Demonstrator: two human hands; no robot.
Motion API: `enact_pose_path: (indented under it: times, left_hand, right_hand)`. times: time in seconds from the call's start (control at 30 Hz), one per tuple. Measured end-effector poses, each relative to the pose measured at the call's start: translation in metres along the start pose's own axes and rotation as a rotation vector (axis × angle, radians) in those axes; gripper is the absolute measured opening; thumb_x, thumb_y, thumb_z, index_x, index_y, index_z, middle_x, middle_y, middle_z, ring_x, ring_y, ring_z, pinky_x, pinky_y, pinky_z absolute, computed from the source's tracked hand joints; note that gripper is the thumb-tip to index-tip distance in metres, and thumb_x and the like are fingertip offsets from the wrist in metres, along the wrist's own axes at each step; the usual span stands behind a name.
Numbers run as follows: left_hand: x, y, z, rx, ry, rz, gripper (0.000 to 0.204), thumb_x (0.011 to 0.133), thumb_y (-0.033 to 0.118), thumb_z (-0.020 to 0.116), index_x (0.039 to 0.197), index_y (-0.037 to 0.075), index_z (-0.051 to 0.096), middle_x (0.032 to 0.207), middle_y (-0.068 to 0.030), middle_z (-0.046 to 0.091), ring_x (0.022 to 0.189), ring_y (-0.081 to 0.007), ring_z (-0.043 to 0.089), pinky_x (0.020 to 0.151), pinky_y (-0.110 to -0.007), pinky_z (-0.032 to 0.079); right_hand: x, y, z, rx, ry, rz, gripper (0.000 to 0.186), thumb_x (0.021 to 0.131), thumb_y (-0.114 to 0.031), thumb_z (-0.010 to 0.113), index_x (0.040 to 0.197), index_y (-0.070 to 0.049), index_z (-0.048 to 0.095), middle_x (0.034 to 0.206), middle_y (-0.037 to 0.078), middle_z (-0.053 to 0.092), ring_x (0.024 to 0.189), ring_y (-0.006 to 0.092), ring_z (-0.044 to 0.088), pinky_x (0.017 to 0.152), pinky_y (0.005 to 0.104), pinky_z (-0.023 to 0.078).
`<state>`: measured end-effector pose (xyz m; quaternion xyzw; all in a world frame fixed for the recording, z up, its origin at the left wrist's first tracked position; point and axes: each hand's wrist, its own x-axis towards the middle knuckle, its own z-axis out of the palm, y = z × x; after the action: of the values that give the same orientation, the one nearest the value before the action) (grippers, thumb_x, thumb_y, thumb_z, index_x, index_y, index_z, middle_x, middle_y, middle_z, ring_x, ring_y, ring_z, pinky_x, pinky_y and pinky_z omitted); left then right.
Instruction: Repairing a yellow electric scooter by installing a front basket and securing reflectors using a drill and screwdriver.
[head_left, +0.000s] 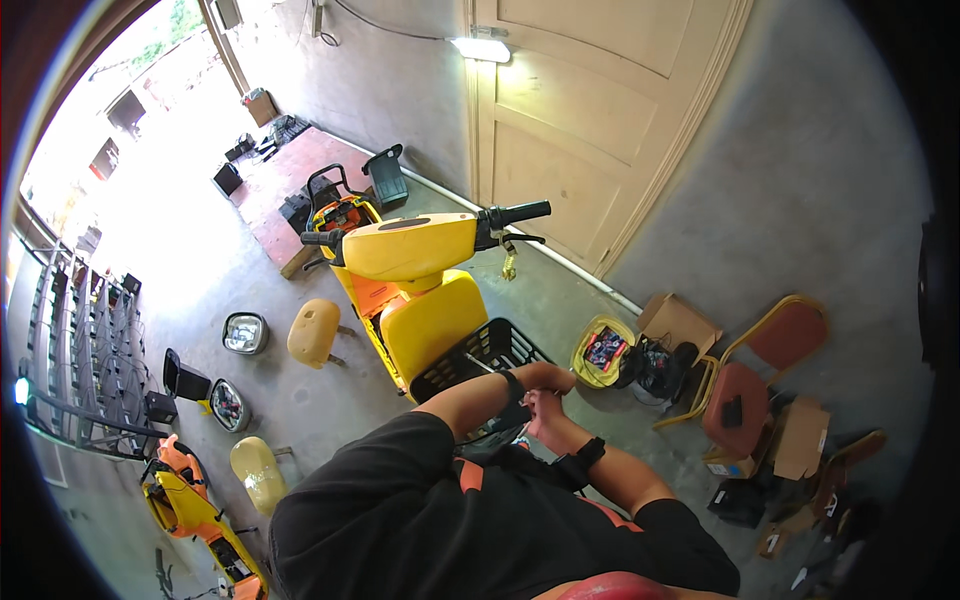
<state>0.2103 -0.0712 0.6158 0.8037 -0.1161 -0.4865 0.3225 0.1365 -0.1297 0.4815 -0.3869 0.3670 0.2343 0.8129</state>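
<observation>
In front of me stands a yellow electric scooter [410,250] with black handlebar grips and a black plastic basket [465,375] on its near end. My two hands are close together at the basket's near edge. My left hand [550,378] is bent over at the wrist, and its fingers are hidden from above. Just below it, my right hand [543,415] has its fingers curled closed; whatever they hold, if anything, cannot be made out. A thin light rod [478,362] shows inside the basket. Keys with a yellow cord [509,265] hang by the right handlebar.
At the right are a yellow tub [598,350] of small parts, a black bag [662,368], a red-brown chair [735,400] and cardboard boxes [803,437]. Loose yellow seats [315,333] and bins of parts [230,404] stand on the left floor, near a metal rack [95,350] and another scooter [205,520].
</observation>
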Motion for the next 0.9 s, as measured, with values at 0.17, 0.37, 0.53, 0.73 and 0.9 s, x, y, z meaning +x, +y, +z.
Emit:
enact_pose_path:
  times: [0.17,0.37,0.53,0.73,0.9]
  left_hand:
    - [0.009,-0.033,0.001,-0.108,0.084,0.139,0.051,0.083,0.046,0.049,0.08,-0.002,0.066,0.079,-0.0121,0.066,0.072,-0.0235,0.061,0.068,-0.034,0.048]
    - [-0.041,-0.051,0.002,-0.335,0.335,0.431,0.052,0.086,0.05,0.049,0.088,0.0,0.063,0.079,-0.0151,0.065,0.074,-0.0244,0.063,0.07,-0.034,0.048]
    - [-0.056,-0.106,0.017,-0.193,0.731,0.189,0.053,0.089,0.048,0.044,0.088,-0.002,0.062,0.077,-0.0164,0.064,0.074,-0.0263,0.064,0.065,-0.037,0.05]
    - [-0.095,-0.078,0.033,-0.884,-0.208,-0.104,0.043,0.093,0.041,0.036,0.096,0.001,0.052,0.082,-0.0132,0.059,0.065,-0.0221,0.06,0.055,-0.035,0.049]
    - [-0.089,-0.07,0.032,-0.638,-0.095,0.295,0.047,0.094,0.048,0.036,0.094,0.003,0.049,0.068,-0.0051,0.048,0.056,-0.0178,0.053,0.051,-0.031,0.044]
  right_hand:
    - [-0.081,-0.033,0.058,-0.071,-0.073,0.167,0.024,0.089,-0.023,0.043,0.067,-0.016,0.04,0.05,-0.004,0.035,0.036,0.0079,0.025,0.035,0.0237,0.019]
    - [-0.086,-0.034,0.055,-0.153,-0.161,0.064,0.027,0.087,-0.031,0.047,0.068,-0.012,0.045,0.052,0.0,0.04,0.036,0.011,0.03,0.036,0.0259,0.025]
    - [-0.074,-0.053,0.054,-0.083,-0.059,0.231,0.026,0.087,-0.031,0.045,0.072,-0.011,0.048,0.052,0.0,0.042,0.04,0.0138,0.035,0.039,0.0272,0.03]
    - [-0.072,-0.049,0.055,-0.212,-0.115,0.13,0.032,0.089,-0.038,0.041,0.098,-0.011,0.055,0.065,0.001,0.048,0.051,0.014,0.042,0.047,0.0299,0.037]
    - [-0.049,-0.064,0.049,-0.326,-0.03,-0.029,0.045,0.085,-0.043,0.052,0.113,-0.008,0.051,0.068,0.002,0.048,0.056,0.0136,0.045,0.053,0.0283,0.041]
